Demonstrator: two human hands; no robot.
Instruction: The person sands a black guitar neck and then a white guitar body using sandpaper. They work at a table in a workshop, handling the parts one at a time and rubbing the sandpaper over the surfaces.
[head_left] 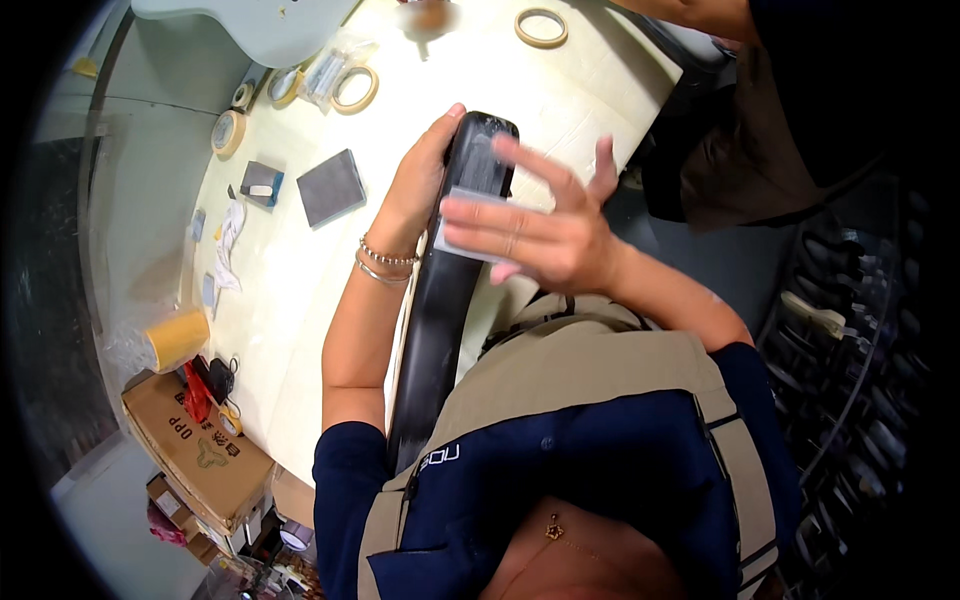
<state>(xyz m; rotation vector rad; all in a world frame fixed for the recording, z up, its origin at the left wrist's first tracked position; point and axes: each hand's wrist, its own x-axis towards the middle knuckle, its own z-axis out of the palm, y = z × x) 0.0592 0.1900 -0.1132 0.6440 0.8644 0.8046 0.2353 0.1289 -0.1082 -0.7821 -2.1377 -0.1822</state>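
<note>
A long black part with rounded edges runs from my chest toward the far side of the table. Its surface is glossy, with a dull, scuffed patch near the far end. My left hand grips that far end from the left side, thumb pointing away; its other fingers are hidden behind the part. With outstretched fingers, my right hand holds a grey sheet that looks like sandpaper flat against the top. The sheet is partly covered by the fingers. Slight blur shows on the right fingertips.
On the pale table lie a dark grey square pad, a smaller blue-grey block, tape rolls and a white rag. A cardboard box stands left. Another person's arm is at upper right, near racked dark parts.
</note>
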